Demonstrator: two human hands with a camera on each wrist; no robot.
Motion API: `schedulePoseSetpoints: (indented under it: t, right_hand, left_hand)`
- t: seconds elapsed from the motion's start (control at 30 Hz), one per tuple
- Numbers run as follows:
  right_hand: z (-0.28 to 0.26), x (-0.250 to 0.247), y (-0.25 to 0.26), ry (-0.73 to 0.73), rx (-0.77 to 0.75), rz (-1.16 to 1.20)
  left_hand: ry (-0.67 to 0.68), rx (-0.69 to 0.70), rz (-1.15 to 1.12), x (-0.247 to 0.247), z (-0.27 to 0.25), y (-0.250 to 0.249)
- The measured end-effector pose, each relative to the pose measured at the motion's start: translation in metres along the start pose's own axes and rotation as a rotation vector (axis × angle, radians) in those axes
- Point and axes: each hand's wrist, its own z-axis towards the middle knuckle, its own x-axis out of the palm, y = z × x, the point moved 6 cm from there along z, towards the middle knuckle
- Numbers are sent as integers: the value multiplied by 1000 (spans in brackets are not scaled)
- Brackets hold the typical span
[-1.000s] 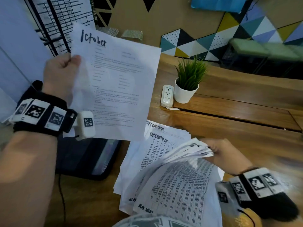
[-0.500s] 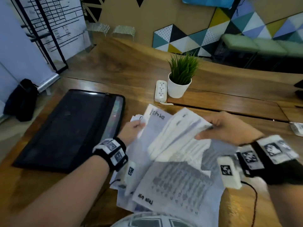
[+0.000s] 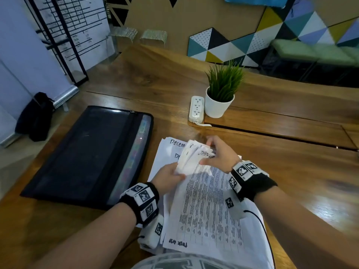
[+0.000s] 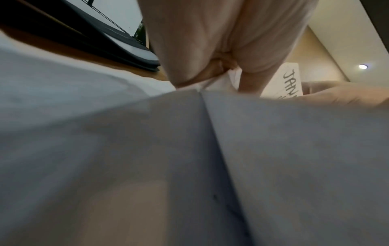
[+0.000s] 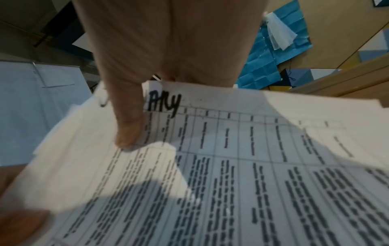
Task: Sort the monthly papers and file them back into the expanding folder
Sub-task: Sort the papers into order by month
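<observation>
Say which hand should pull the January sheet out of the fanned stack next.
Right, probably. The right hand already pinches the fanned sheets at the January sheet, thumb on it. The left hand grips the stack's lower left edge, steadying it, farther from that label.

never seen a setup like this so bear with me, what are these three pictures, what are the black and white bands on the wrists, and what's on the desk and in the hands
No machine here: a person wears three cameras, one on the head and one on each wrist. The checkered bands are part of that wrist gear.

The wide picture is the head view, looking down at the wooden table. On it lie a black expanding folder, a loose stack of papers, a white power strip and a potted plant.

The other two pictures look along each hand. The left hand and right hand both hold lifted sheets; one reads roughly "January".
</observation>
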Motion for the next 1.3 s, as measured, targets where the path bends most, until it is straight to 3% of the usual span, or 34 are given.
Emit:
schedulePoseSetpoints:
  t: [0.17, 0.23, 0.27, 0.33, 0.37, 0.47, 0.53, 0.7, 0.8, 0.9, 1.13, 1.2, 1.3]
  right_hand:
    - [-10, 4, -13, 178, 1, 29]
    - [-15, 1, -18, 173, -20, 22]
    - [-18, 1, -21, 164, -31, 9]
    - [-29, 1, -22, 129, -103, -22]
    - [-36, 1, -20, 111, -156, -18]
    - [-55, 2, -15, 58, -313, 51]
    - [-61, 7, -21, 52, -349, 107]
    - [-66, 19, -34, -47, -277, -21]
    - [-71, 12, -31, -147, -278, 29]
    - [-66, 12, -30, -125, -240, -30]
    - [-56, 14, -14, -9, -329, -2]
    - [-53, 16, -14, -6, -352, -50]
    - [-53, 15, -16, -24, -343, -67]
  left_hand:
    - [118, 64, 125, -2, -2, 1]
    - [35, 80, 95, -18, 3, -5]
    - [-78, 86, 97, -32, 6, -8]
    - [-293, 85, 216, -59, 13, -10]
    - [-327, 47, 303, -66, 16, -7]
    - [-244, -66, 525, -66, 24, 6]
    - [-246, -78, 524, -63, 25, 6]
    - [-370, 90, 379, -56, 17, -9]
    - [-165, 159, 184, -38, 11, -12]
    - [77, 103, 96, -21, 3, -9]
    - [210, 76, 97, -13, -5, -18]
    - [127, 89, 118, -19, -2, -15]
    - [-286, 16, 328, -50, 9, -9]
